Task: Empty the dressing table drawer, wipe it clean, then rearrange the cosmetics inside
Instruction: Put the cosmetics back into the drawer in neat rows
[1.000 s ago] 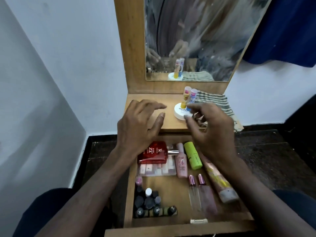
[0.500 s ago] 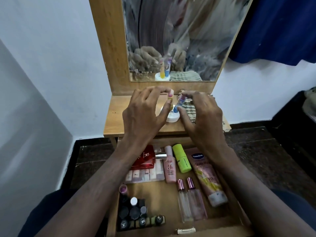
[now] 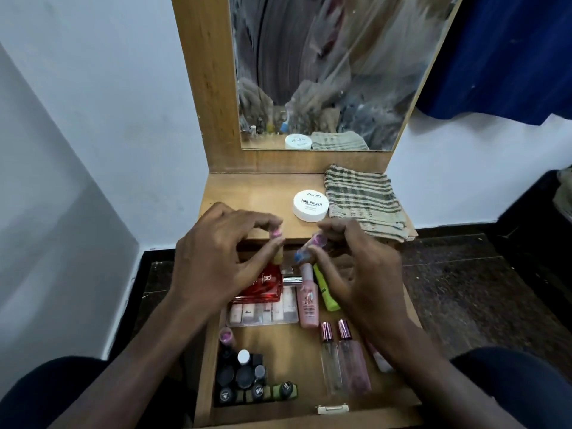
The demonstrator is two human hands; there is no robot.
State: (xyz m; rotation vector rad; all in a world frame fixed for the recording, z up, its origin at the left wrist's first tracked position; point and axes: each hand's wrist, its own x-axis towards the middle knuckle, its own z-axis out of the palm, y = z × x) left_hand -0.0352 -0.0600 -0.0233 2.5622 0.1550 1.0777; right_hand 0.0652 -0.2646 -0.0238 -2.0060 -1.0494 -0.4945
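The open wooden drawer [image 3: 288,345] holds cosmetics: a red perfume bottle [image 3: 266,283], a palette [image 3: 263,314], a pink tube [image 3: 308,300], a green tube [image 3: 325,289], two clear spray bottles [image 3: 342,357] and several dark nail polish bottles [image 3: 247,379]. My left hand [image 3: 219,258] pinches a small yellow stick with a pink cap [image 3: 278,246] above the drawer's back edge. My right hand [image 3: 362,267] pinches a small blue stick with a pink cap [image 3: 309,247] beside it.
On the tabletop [image 3: 247,193] sit a white nail polish remover tub [image 3: 311,205] and a folded striped cloth [image 3: 362,199]. A smeared mirror [image 3: 334,66] rises behind. White walls stand left and behind, dark floor lies on both sides, and a blue curtain [image 3: 501,51] hangs at the right.
Both hands lifted the two small sticks off the white tub and drew them back toward the drawer. The tub now stands bare.
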